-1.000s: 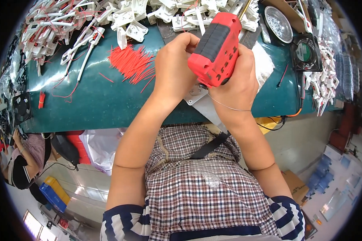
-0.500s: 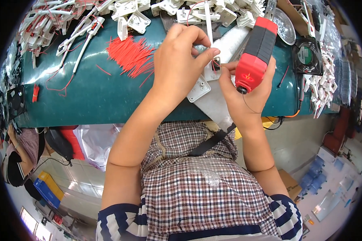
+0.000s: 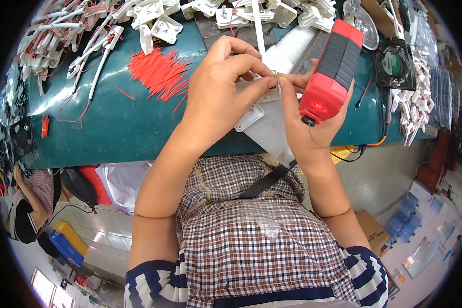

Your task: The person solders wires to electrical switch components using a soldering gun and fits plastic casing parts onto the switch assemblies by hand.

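To leave the fingertips free for fine work, the red-and-black plastic power driver is best being cradled aside, as it is being gripped in the right hand. The long white plastic bar is being overlapped by the left hand, its near end being hidden beneath the fingers. Left thumb and forefinger are being held close together; whether anything is being pinched cannot be told.
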`<state>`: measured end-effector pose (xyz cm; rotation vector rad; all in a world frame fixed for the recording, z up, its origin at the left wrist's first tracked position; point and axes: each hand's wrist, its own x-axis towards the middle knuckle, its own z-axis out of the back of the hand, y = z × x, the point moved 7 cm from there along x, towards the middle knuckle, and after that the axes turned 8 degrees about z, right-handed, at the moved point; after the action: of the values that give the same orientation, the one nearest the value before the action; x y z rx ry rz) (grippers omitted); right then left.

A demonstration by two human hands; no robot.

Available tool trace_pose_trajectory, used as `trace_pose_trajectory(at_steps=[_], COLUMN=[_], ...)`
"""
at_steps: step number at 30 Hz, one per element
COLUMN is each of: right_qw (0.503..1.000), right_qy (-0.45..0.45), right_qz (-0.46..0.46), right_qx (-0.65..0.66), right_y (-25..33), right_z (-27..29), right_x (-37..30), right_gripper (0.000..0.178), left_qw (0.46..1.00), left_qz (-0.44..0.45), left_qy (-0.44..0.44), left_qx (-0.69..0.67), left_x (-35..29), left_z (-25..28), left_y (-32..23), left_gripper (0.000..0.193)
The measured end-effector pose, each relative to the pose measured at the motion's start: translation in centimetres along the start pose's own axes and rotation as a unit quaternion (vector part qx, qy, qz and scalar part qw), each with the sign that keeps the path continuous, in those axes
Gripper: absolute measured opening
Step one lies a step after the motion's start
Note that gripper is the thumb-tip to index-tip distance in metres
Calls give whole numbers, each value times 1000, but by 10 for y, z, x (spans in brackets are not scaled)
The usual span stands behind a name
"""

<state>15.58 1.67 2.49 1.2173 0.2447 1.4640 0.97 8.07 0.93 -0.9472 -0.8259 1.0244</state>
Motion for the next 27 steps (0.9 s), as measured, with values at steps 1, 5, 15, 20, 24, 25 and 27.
trace_pose_trajectory(at_steps=[1,5,15,20,24,25,27], right_qw=[1000,1000,992,955,959,958,946], right_qy=[-1,7,24,-32,17,15,57], right_qz=[-2,-22,-117,-265,-238,-239,-287], right_qx=[0,13,35,127,154,155,136], right_y=[0,-6,9,16,12,14,17], right_z=[0,2,41,82,114,119,119], right_x=[0,-1,-5,-26,-57,-62,-68], right_gripper=[55,53,58,77,66,66,50], left_qw=[1000,1000,999,997,991,991,988], left_qz=[0,3,45,-3,-62,-61,-72], left_qy=[2,7,27,41,40,42,42], left_qx=[0,-15,0,65,110,112,127], left_x=[1,3,1,4,4,4,5], left_z=[0,-3,0,-2,-3,-4,-5], left_y=[0,-1,0,-6,-17,-17,-19], left_gripper=[16,16,11,12,13,13,13])
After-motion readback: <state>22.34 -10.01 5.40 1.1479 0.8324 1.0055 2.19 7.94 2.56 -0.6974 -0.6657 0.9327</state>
